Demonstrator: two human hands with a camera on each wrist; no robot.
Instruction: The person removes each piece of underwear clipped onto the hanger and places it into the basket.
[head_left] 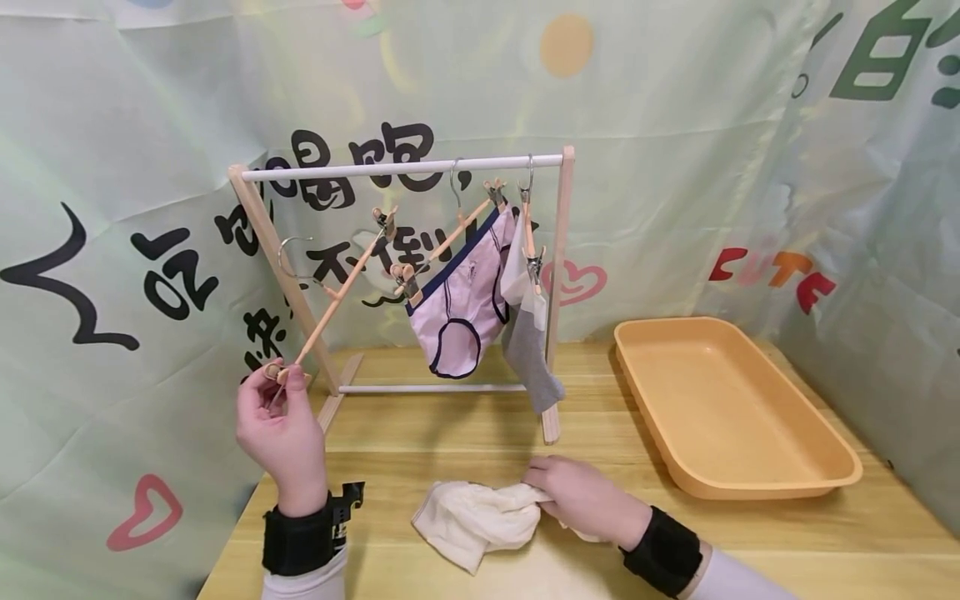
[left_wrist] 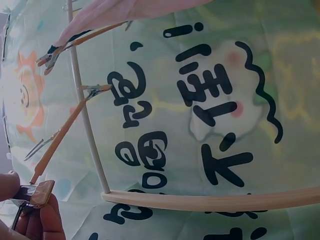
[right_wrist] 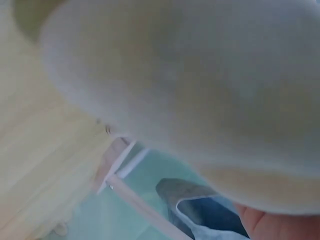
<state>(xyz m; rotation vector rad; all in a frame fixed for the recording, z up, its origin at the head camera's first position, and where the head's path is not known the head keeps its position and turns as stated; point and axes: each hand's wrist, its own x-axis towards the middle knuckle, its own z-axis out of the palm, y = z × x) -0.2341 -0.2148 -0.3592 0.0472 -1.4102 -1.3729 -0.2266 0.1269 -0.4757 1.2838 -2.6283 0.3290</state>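
Note:
My left hand (head_left: 283, 437) pinches the clip at the lower end of a wooden clip hanger (head_left: 345, 287). That hanger tilts upward to the right, its metal hook off the rail and its other clip free. In the left wrist view, thumb and fingers hold the clip (left_wrist: 40, 194). On the table, my right hand (head_left: 588, 500) grips one end of a crumpled cream cloth (head_left: 480, 521). A large blurred pale surface fills much of the right wrist view, hiding most of the hand.
Pink briefs with navy trim (head_left: 468, 287) and a grey-and-white sock (head_left: 534, 350) hang by clips from a wooden rack (head_left: 405, 168) behind the hands. At right on the table (head_left: 585, 392) lies a shallow orange tray (head_left: 750, 483). A printed curtain surrounds the table.

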